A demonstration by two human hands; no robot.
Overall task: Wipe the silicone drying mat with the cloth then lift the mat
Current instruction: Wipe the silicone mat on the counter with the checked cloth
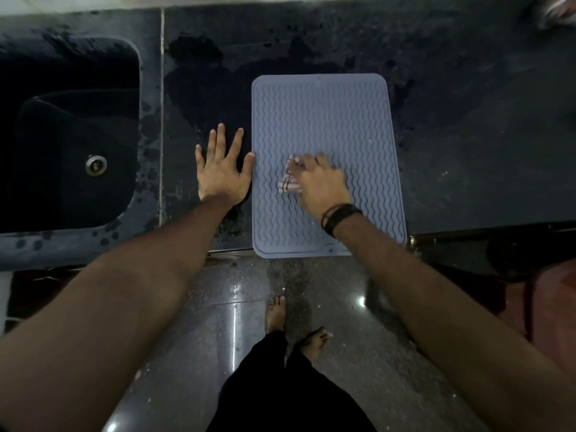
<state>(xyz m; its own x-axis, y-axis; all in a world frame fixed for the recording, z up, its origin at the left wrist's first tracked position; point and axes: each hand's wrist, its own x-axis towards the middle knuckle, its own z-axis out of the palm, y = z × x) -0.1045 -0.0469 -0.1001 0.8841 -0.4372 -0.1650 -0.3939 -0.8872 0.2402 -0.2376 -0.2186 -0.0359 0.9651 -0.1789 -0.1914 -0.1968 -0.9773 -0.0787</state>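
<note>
cloth (290, 179) mostly hidden under right hand (321, 185), blurred object (558, 9) cut off top right

Dark counter (467, 135), seemingly wet; glossy floor (218, 322)

I see mat (327, 120) on counter (467, 135), right of sink (71, 135). Left hand (223, 169) flat beside mat's left edge. Right hand (321, 185) on cloth (290, 179), mid-mat.

Grey ribbed mat (327, 120) lying flat on the dark wet tabletop (467, 135), near edge overhanging. Right hand (321, 182) on the mat, pressing a striped cloth (290, 182). Left hand (223, 173) spread flat just left of the mat, thumb touching its edge. Sink (71, 135) further left.
</note>
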